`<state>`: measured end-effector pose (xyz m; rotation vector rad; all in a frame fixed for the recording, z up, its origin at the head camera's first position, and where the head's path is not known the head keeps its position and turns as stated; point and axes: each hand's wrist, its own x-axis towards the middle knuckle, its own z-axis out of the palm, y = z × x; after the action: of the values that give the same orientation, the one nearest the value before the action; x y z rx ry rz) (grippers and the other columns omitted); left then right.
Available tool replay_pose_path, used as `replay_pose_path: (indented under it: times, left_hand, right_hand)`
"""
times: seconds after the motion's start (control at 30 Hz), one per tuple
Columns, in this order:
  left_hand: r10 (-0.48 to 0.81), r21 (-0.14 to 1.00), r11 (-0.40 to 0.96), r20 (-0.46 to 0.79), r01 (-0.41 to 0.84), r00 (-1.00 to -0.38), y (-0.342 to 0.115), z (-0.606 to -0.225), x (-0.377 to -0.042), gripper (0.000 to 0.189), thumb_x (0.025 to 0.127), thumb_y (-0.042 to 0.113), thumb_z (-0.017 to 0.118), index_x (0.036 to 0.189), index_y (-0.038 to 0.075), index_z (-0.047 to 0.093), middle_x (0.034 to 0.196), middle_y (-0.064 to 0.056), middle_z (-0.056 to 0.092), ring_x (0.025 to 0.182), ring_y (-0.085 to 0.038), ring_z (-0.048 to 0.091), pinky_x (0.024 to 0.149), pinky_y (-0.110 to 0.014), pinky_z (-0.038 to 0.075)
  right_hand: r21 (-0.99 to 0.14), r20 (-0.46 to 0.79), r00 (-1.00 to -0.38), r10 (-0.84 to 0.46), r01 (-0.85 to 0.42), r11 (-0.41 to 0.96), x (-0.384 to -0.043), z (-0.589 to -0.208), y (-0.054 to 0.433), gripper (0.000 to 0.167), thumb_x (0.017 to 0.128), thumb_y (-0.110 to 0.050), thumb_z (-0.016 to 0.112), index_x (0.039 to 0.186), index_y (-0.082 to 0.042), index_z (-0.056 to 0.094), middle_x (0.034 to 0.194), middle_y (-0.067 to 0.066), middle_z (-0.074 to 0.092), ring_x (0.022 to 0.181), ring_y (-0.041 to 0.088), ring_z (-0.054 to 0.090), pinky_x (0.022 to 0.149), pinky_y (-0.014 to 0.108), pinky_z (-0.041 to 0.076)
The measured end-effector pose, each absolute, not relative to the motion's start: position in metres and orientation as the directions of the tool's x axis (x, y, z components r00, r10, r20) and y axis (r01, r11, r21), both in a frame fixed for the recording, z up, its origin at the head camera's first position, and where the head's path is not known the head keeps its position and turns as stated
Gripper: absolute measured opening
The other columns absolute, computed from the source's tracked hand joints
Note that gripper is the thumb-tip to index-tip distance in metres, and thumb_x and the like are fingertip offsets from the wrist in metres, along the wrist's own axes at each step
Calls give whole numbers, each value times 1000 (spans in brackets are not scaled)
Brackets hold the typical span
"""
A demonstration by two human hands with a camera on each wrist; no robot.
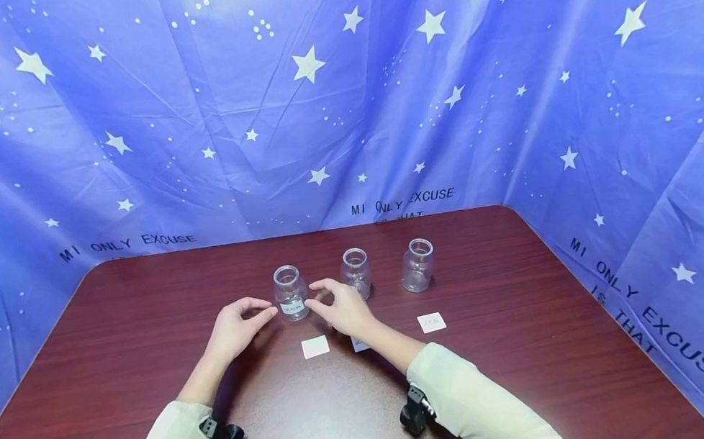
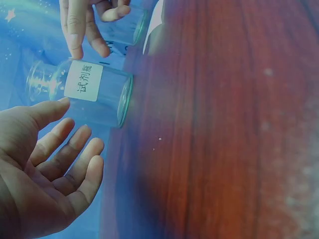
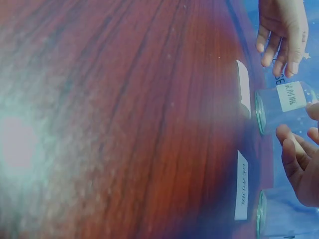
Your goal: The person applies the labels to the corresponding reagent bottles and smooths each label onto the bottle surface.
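Note:
A clear glass reagent bottle (image 1: 291, 293) stands upright at the left of a row of three, a white label (image 2: 83, 81) with handwritten characters on its front. Left of it is my left hand (image 1: 234, 328), its fingers loosely bent and holding nothing, the thumb tip close to the label's edge. From the other side my right hand (image 1: 344, 311) reaches towards the same bottle, thumb and fingers apart. Whether either hand touches the glass, I cannot tell. Behind the right hand, the middle bottle (image 1: 355, 262) is partly hidden. The third bottle (image 1: 418, 266) stands further right, without a visible label.
In front of the labelled bottle lies a blank-looking white slip (image 1: 315, 347). A second slip (image 3: 241, 186), with writing, is partly covered by the right forearm in the head view. Another slip (image 1: 432, 322) lies before the right bottle. A starry blue curtain (image 1: 316, 129) surrounds the brown table (image 1: 310, 427).

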<state>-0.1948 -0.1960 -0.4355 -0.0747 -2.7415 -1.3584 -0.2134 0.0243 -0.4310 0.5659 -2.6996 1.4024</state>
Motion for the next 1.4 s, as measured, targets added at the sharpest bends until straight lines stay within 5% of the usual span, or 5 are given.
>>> replay_pose_path:
  times: [0.33,1.07,1.4]
  left_hand:
    - [107,753,645,81,131,-991,-180,-427,-182,18,83,25,70,90,9,69,81,-2,70,74,-9,59,68,-25,47]
    - [276,743,625,75,239,-958,-135,-423,-174,16,81,23,71,90,11,67,80,3,68,75,-7,60,69,-22,48]
    - [374,696,610,169,379,-912,-113,-426,-172,17,79,21,72,88,7,66,79,1,67,73,-7,57,69,-26,48]
  right_hand:
    - [-724,230,-919,-320,-381,575,-204,-424,42,26,87,-30,64,106,-12,66,85,-2,71,79,11,65,66,20,47]
    - [-683,199,-910,-364,-395,614,-191,-437,92,18,86,-25,65,99,-12,68,82,-4,70,70,5,59,61,18,45]
    - [-671,177,-917,-357,-378,638,-186,-442,111,17,84,-22,67,97,-11,68,78,-5,67,58,3,49,53,18,40]
